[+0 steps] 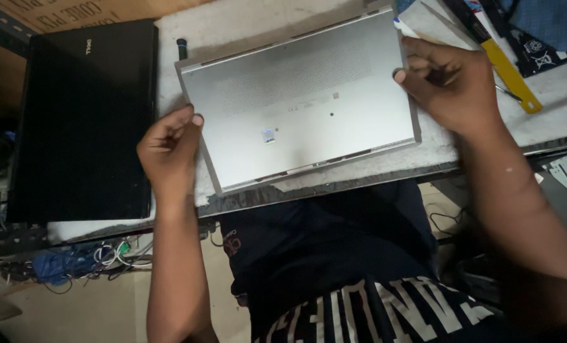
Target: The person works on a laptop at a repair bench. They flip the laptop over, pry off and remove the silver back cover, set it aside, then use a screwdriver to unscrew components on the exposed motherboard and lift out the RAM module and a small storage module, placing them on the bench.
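Silver laptop (299, 101) lies underside-up on bench (436, 149) — left hand (168, 147) curled fingers pinch its left edge, right hand (452, 82) clamps its right edge, likely steadying it. Black laptop (83, 121) just beside.

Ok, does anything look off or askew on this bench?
The silver laptop lies bottom up and skewed to the bench edge, left hand and right hand at its sides. No visible damage.
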{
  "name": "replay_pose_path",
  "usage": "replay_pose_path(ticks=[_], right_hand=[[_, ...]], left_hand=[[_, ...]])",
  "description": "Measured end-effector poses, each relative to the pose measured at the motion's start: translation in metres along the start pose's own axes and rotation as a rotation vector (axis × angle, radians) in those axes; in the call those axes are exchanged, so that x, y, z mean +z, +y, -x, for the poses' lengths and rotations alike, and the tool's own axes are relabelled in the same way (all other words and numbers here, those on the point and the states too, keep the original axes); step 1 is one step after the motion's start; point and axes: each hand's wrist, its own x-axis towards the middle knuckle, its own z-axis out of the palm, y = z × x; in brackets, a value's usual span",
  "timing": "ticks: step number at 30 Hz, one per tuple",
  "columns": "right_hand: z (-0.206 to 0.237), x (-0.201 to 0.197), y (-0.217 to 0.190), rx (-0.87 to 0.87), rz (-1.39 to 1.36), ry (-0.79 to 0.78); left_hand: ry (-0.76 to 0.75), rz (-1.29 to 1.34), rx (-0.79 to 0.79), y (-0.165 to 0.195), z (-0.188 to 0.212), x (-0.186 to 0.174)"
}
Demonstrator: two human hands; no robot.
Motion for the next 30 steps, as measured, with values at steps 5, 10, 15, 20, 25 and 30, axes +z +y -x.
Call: replay_pose_path(ticks=[5, 10, 15, 20, 25, 30], right_hand=[[-0.004, -0.002, 0.001, -0.009, 0.012, 0.02], [-0.01, -0.007, 0.006, -0.016, 0.052, 0.015], [-0.014, -0.007, 0.013, -0.062, -0.015, 0.02], [-0.018, -0.008, 0.019, -0.048, -0.053, 0.008], [-0.019, -0.012, 0.02, -0.099, -0.013, 0.004], [-0.022, -0.014, 0.021, -0.084, 0.096, 0.013]], left_hand=[[0.01, -0.029, 0.031, -0.002, -0.005, 0.005], [-0.001, 0.031, 0.034, -0.004, -0.01, 0.008], [-0.022, 0.059, 0.027, -0.007, -0.012, 0.009], [-0.03, 0.025, 0.03, -0.008, -0.014, 0.012], [-0.075, 0.036, -0.005, -0.004, -0.015, 0.015], [-0.107, 0.033, 0.032, -0.007, -0.019, 0.017]])
